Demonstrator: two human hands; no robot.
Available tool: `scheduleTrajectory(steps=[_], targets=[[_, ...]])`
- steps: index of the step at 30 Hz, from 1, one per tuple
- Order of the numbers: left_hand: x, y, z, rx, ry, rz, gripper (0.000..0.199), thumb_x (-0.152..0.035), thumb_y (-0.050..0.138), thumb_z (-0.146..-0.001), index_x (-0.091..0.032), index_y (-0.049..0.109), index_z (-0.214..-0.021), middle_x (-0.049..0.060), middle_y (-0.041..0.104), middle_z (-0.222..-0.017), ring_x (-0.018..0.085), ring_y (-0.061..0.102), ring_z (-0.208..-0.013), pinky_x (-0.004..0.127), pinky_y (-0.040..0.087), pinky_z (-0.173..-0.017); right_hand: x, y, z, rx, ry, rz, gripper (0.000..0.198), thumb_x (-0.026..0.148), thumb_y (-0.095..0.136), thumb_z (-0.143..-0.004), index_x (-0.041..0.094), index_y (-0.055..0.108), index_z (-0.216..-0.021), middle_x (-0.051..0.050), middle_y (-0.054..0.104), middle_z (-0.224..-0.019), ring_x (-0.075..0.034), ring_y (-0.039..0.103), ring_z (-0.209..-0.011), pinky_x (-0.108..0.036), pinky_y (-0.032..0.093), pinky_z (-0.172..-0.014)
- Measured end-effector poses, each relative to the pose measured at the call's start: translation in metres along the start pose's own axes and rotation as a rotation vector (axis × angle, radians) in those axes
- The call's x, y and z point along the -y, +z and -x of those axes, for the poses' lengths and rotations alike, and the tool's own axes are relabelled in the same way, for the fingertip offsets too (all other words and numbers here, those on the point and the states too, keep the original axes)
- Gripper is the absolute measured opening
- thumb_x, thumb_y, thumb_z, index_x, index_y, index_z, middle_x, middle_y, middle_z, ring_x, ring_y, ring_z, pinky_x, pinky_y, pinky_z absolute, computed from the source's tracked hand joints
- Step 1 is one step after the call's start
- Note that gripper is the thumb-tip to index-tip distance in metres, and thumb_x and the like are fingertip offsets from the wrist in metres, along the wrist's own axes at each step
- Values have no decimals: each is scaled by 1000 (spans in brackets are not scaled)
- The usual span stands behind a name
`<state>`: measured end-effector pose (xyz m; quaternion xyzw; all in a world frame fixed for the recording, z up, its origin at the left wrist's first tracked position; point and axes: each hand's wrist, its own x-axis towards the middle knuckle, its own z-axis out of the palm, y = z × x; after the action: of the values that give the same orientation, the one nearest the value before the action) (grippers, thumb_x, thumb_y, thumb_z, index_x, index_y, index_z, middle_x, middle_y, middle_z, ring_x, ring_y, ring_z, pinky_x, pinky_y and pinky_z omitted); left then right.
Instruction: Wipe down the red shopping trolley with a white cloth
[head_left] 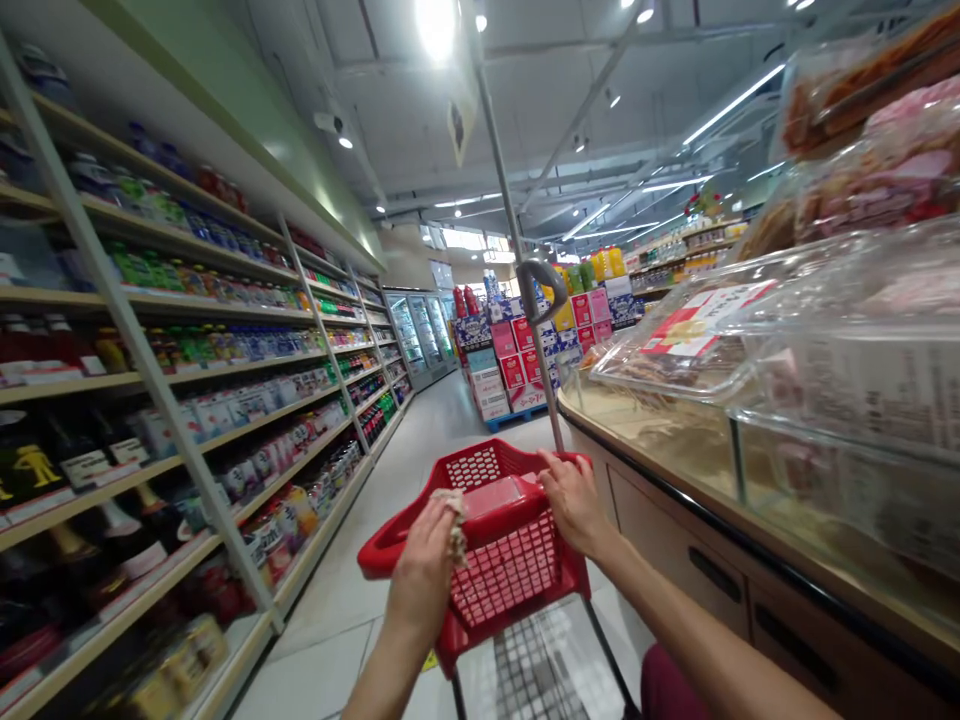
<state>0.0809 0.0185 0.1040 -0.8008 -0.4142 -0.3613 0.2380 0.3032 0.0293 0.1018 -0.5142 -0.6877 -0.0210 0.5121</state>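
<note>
Before me stands a red plastic shopping cart (506, 575) with a perforated basket and dark legs. My left hand (427, 560) is closed on a crumpled, pale cloth (457, 525), pressed against the left part of the cart's handle (397, 540). The fingers of my right hand (574, 500) curl over the right end of the handle, near the counter. Between the two hands, a reddish flat panel (499, 497) shows at the top of the cart. My right fingertips are partly hidden behind the rim.
Tall drink shelves (247, 410) line the left of the aisle. At right, a counter (675, 480) carries clear food packs (690, 330). A metal pole (500, 130) with a grey loop (540, 290) rises beyond the cart. Stacked cartons (517, 370) and glass-door coolers (420, 330) stand farther off.
</note>
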Motion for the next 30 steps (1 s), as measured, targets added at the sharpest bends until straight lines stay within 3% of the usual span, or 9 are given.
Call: scheduleTrajectory(steps=[3,7,9,15,19,22,25,27,30], targets=[[11,-5,10,-59,-57,-25,38,-15,33,-81,-16,48,-116,10,52,-120,20,43,-115,42,40,-96,3,2,1,-17,-4,8,42,36,23,-90,19,43,-123,-4,65,-91,-19,52,-92,-46,19,-97],[-28,14,-8,-75,88,47,37,-13,34,-82,-16,47,-116,9,49,-124,20,35,-122,41,39,-97,11,3,4,0,-49,-48,41,37,25,-90,20,42,-123,-4,64,-91,-18,52,-92,-46,18,-96],[-33,18,-12,-60,136,83,38,-12,34,-82,-18,47,-117,8,49,-124,19,35,-122,39,40,-97,11,1,4,15,-48,-79,41,37,27,-89,19,41,-123,-4,65,-91,-18,52,-91,-45,18,-96],[0,1,1,-90,-71,127,39,-15,33,-81,-20,45,-118,8,50,-121,19,42,-116,42,37,-98,3,-6,2,11,-13,-22,42,35,28,-89,19,38,-125,-3,64,-88,-19,52,-90,-47,16,-97],[-27,8,-22,63,-33,292,49,-15,34,-79,-19,29,-128,9,45,-127,17,40,-118,37,38,-96,25,-8,-6,31,-59,19,47,39,32,-86,19,34,-128,-8,60,-104,-21,49,-99,-46,21,-95],[-33,1,-38,187,-165,243,64,-20,43,-73,-14,19,-132,14,35,-133,21,33,-123,42,33,-97,51,2,-13,130,-205,-19,50,40,38,-83,17,34,-128,-10,49,-121,-21,43,-109,-38,28,-92],[-12,-22,-34,446,-307,25,69,-34,60,-59,-14,38,-121,15,42,-128,30,35,-120,52,23,-98,72,21,-12,232,-281,26,44,42,49,-77,19,48,-114,-7,56,-109,-21,46,-101,-37,32,-86],[3,-37,-26,565,-319,-79,53,-40,60,-59,-17,51,-105,10,57,-109,28,47,-106,48,27,-94,81,32,-7,213,-298,79,36,40,56,-72,20,55,-102,-6,57,-102,-22,47,-97,-37,32,-85],[12,-47,-15,544,-279,-172,31,-40,51,-68,-19,56,-90,5,62,-89,22,54,-88,39,36,-83,80,36,-2,176,-385,93,24,29,56,-71,20,57,-94,-6,56,-103,-21,47,-97,-35,34,-85]])
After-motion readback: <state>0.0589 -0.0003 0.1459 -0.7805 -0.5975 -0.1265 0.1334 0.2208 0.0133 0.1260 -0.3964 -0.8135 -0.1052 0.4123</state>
